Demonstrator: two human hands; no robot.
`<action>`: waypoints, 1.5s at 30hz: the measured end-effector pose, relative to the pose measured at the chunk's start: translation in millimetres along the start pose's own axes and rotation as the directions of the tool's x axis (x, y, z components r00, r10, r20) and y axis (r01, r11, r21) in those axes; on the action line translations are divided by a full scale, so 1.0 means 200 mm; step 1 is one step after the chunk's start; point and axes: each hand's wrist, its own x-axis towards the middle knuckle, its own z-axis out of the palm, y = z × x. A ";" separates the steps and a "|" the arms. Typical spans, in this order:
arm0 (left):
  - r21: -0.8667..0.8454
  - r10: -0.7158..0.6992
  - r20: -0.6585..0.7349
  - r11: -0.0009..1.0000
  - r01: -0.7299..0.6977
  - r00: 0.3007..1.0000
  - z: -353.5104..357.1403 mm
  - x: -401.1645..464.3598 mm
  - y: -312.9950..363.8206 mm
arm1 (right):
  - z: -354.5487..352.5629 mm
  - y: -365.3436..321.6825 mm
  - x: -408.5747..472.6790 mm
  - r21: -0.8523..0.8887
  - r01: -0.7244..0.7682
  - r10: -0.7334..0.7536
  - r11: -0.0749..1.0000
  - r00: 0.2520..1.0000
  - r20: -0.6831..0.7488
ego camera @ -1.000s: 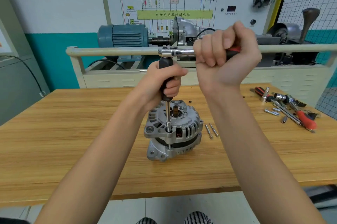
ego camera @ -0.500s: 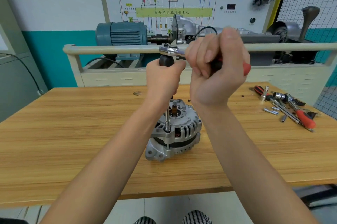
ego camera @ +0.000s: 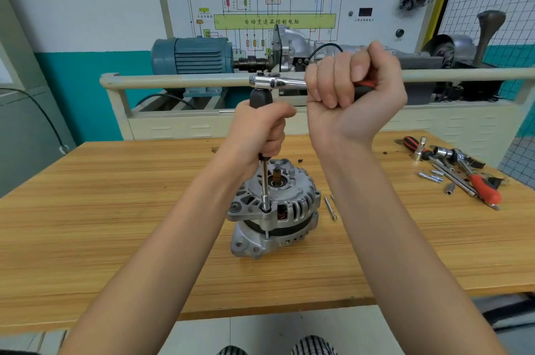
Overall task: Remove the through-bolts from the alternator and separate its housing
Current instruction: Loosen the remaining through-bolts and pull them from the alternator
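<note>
Wooden bench point(ego camera: 115, 224), alternator point(ego camera: 273, 210) standing below your left hand point(ego camera: 257, 132), which is gripping the extension point(ego camera: 265, 181); right hand point(ego camera: 350, 94) is clenching the ratchet point(ego camera: 275, 83). Keep it plumb.

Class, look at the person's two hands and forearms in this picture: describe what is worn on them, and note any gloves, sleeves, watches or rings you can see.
Both the left hand and the right hand are bare: no gloves. Both forearms are uncovered right down to the lower edge of the picture, so no sleeve shows. No watch, bracelet or ring is visible on either wrist or on the fingers that show.
</note>
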 end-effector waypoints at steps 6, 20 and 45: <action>0.058 0.091 -0.243 0.995 -0.079 0.966 0.05 0.00 -0.02 | 0.09 0.09 -0.10 -0.345 0.369 -0.297 0.863 0.923 0.245; -0.041 -0.031 0.193 0.998 0.040 0.981 -0.03 0.02 0.00 | -0.02 -0.01 0.03 0.085 -0.066 0.072 0.994 0.995 -0.068; -0.043 0.049 -0.087 0.998 -0.053 0.995 0.01 0.02 -0.02 | 0.02 0.03 -0.03 -0.109 0.083 -0.074 0.991 0.994 0.084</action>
